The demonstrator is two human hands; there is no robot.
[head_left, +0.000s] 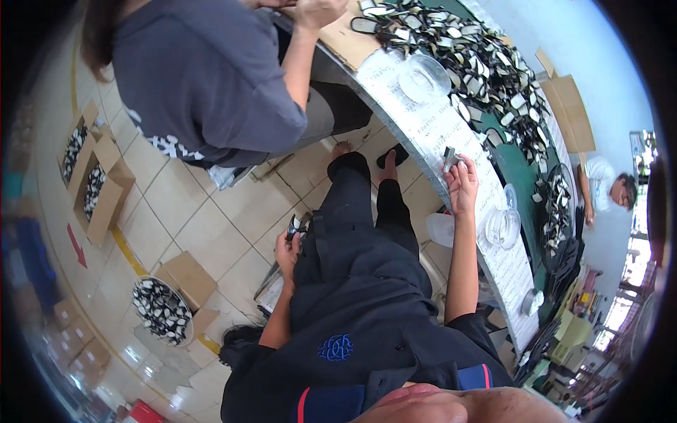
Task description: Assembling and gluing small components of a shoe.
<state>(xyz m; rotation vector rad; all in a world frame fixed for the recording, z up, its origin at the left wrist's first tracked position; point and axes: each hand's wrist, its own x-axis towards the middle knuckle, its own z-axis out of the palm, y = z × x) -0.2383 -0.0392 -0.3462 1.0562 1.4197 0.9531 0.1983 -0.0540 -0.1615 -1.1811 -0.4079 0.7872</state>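
Observation:
My left hand (286, 254) is low beside my left hip, its fingers closed on a small black piece (295, 226) with a pale part. Over the table's near edge, my right hand (462, 185) is raised with the palm partly turned up. Its fingertips pinch a small dark and silvery piece (449, 159). What kind of part either one is, I cannot make out. Across the table beyond my right hand spreads a large heap of small black pieces with whitish faces (486, 67). A clear round plastic container (502, 227) stands on the table near my right forearm.
A co-worker in a grey shirt (204, 77) sits at the table ahead on the left. Another clear bowl (424, 77) is on the pale table covering (511, 299). Cardboard boxes (113, 185) and a round tub (163, 310) of similar pieces stand on the tiled floor. Another person (608, 185) is at the far right.

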